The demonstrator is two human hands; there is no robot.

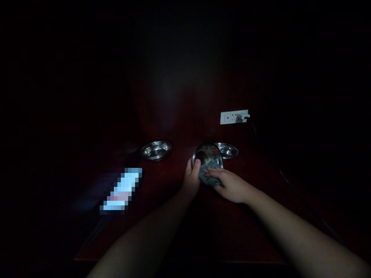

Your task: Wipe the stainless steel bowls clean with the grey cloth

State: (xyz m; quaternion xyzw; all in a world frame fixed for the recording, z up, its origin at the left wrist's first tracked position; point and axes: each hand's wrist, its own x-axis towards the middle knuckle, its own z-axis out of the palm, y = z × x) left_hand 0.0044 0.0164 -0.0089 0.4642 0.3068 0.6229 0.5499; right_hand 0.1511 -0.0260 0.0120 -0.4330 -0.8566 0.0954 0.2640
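Note:
My left hand (192,178) grips the left rim of a shiny metal bowl (206,151), its thumb over the edge. The bowl is held tilted, its inside turned toward me. A grey-green cloth (209,175) lies against the lower part of the bowl. My right hand (230,184) presses the cloth there, fingers on top of it. Just behind the held bowl a second metal bowl (228,150) rests on the table, partly covered by it. To the left sits another metal bowl (156,150), upright, with a small reddish spot inside.
The dark red table (168,181) reaches a front edge near me. On its left lies a bright, pixelated phone-like screen (121,191). A white wall socket (228,117) with a plugged-in adapter (243,116) is at the back right. A dark cable (304,202) runs along the right side.

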